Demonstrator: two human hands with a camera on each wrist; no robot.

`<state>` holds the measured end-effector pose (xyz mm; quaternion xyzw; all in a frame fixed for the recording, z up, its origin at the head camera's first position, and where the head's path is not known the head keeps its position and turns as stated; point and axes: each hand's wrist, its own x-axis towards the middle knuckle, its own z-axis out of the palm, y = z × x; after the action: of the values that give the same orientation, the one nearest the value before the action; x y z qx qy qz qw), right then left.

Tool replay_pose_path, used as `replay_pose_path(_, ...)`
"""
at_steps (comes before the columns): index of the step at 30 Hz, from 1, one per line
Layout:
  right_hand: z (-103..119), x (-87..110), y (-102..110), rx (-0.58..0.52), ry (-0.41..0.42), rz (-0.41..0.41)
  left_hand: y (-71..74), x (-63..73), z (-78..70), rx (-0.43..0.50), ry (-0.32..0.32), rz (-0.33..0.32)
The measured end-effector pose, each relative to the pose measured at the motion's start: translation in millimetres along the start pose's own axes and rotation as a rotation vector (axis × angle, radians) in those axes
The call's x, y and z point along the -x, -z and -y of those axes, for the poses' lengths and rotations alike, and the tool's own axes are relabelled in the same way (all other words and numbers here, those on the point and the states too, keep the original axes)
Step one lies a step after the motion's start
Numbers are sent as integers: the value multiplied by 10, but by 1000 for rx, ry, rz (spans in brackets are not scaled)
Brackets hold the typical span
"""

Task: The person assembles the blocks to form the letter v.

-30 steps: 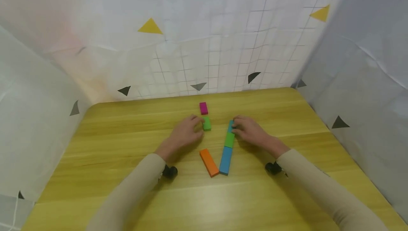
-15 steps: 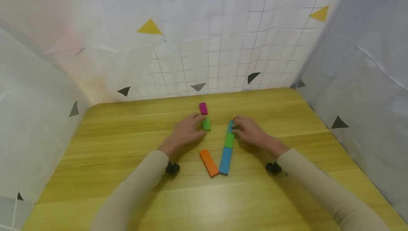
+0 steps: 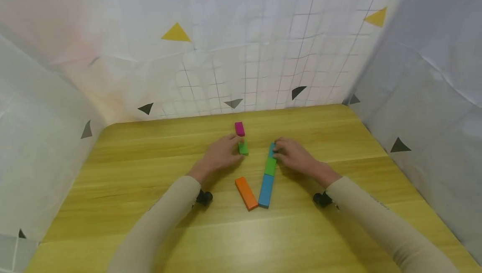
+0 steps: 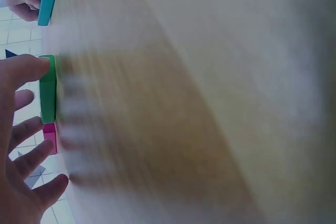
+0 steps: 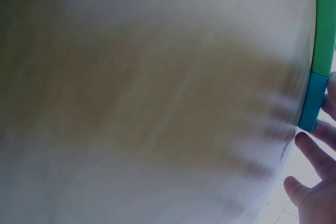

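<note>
With our left hand [image 3: 222, 154] we are pinching a green block [image 4: 48, 95] by its ends beyond the orange block [image 3: 246, 193], and with our right hand [image 3: 295, 155] gripping a blue block [image 5: 313, 100] beyond it rightward, apparently keeping both straight.

Yellow triangles [image 3: 176, 34] dot the white gridded backdrop [image 3: 226, 68].

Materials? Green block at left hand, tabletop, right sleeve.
Green block: smooth, evenly colored; could be plastic or painted wood, can't tell which.
Tabletop: wood or wood-look laminate, satin finish; streaky grain, soft glare.
Right sleeve: likely fabric, matte; soft creases, no shine.
</note>
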<state>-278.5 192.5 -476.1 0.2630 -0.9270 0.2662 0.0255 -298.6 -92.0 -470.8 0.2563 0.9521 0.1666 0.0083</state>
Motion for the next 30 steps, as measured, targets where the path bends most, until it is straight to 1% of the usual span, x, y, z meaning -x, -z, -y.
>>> replay_pose_path(10, -24, -27, -31, 8, -13, 16, 2, -3, -10, 20, -21, -12)
replay_pose_path(17, -21, -1, -5, 2, -19, 16, 11, -27, -2, 4, -56, 9)
replay_pose_path(26, -10, 3, 1, -3, 0, 13, -12, -58, 12, -24, -54, 28)
replay_pose_path(30, -17, -1, -8, -2, -13, 21, -20, -69, 16, -24, -62, 27)
